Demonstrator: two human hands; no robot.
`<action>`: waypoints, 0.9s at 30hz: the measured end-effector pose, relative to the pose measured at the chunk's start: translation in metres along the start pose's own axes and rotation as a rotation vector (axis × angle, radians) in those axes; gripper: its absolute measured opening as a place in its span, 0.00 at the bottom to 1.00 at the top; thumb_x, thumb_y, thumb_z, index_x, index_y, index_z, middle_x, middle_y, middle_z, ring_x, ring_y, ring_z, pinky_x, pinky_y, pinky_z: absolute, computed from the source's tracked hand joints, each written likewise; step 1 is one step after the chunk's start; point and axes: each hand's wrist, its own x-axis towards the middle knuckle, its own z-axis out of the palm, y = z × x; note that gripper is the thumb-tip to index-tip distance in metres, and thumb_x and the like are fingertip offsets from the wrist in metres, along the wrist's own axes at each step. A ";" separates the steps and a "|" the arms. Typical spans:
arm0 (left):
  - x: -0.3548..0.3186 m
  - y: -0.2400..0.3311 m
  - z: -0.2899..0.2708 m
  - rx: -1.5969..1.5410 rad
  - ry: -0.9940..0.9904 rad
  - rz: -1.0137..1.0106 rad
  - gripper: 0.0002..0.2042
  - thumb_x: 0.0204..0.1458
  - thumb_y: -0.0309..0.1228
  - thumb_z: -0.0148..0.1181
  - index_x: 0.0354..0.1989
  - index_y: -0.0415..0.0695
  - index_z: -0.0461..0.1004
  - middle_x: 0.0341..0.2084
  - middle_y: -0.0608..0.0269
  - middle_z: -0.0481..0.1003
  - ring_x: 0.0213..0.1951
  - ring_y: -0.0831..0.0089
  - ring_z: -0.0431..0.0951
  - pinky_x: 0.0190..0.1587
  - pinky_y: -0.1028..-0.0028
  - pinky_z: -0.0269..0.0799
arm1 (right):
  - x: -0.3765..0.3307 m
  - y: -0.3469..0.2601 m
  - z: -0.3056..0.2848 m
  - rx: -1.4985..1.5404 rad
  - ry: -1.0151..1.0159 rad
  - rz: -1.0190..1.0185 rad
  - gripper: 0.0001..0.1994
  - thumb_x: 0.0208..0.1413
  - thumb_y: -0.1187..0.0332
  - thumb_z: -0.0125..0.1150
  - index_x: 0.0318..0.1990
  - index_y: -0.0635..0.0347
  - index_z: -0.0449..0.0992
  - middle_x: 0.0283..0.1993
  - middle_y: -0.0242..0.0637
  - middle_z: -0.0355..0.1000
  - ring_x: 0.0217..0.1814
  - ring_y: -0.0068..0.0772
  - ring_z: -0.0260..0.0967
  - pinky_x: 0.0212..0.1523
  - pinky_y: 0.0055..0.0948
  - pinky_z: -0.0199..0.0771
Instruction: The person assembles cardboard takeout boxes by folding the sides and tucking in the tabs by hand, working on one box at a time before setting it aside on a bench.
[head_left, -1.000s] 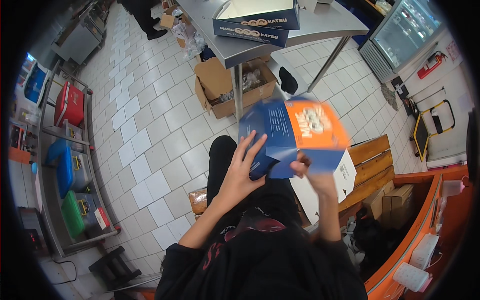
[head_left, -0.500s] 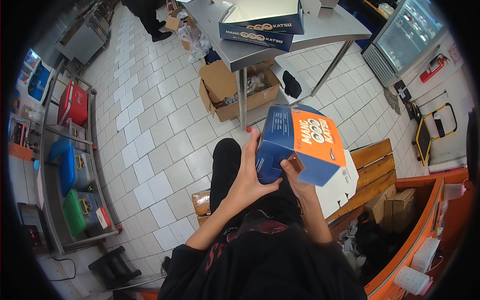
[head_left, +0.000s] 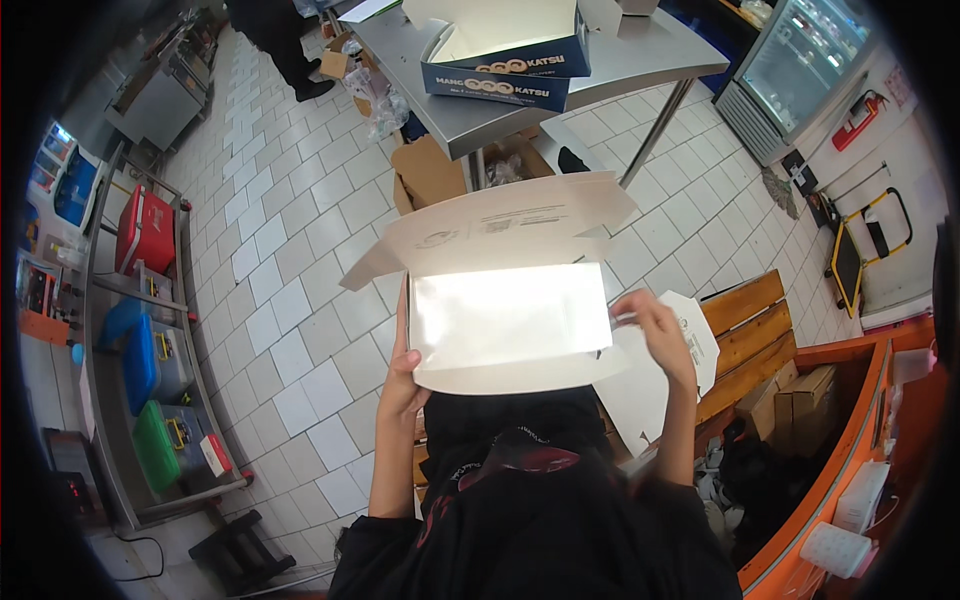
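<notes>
An open cardboard food box lies before me, white inside, its lid flap raised at the far side and another flap bent toward me. My left hand grips its left end, thumb over the near corner and the fingers mostly hidden behind the wall. At the right end, the bent fingers of my right hand pinch the box's edge; their exact grip is partly hidden. Flat white cardboard blanks lie beneath my right forearm on a wooden slatted bench.
Folded blue boxes stand stacked on a steel table. Under it is an open brown carton. A steel rack with plastic bins runs along the left. A person stands at the far left. An orange-edged bin is at right.
The box has turned from its printed blue and orange outside to its open white inside. My hands have moved apart to its two ends, and the lid is now spread open.
</notes>
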 end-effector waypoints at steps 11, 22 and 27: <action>-0.005 -0.031 -0.044 -0.126 -0.030 -0.167 0.51 0.32 0.50 0.62 0.64 0.42 0.41 0.55 0.48 0.57 0.54 0.60 0.64 0.48 0.68 0.70 | 0.013 -0.007 0.080 0.875 0.021 -0.166 0.40 0.43 0.47 0.65 0.58 0.59 0.52 0.54 0.36 0.57 0.58 0.32 0.57 0.55 0.34 0.63; 0.011 -0.010 -0.014 1.074 0.148 0.129 0.34 0.44 0.39 0.62 0.59 0.40 0.55 0.54 0.47 0.58 0.54 0.57 0.63 0.56 0.68 0.59 | 0.023 -0.003 0.075 0.379 -0.190 0.213 0.35 0.44 0.63 0.66 0.58 0.66 0.55 0.51 0.43 0.64 0.54 0.33 0.62 0.52 0.28 0.64; -0.006 -0.005 0.055 1.034 0.048 0.290 0.23 0.47 0.31 0.61 0.48 0.33 0.61 0.42 0.50 0.66 0.44 0.61 0.69 0.47 0.67 0.67 | 0.015 -0.024 0.105 -0.267 -0.045 -0.118 0.35 0.43 0.67 0.63 0.59 0.63 0.54 0.51 0.54 0.64 0.53 0.51 0.64 0.52 0.35 0.64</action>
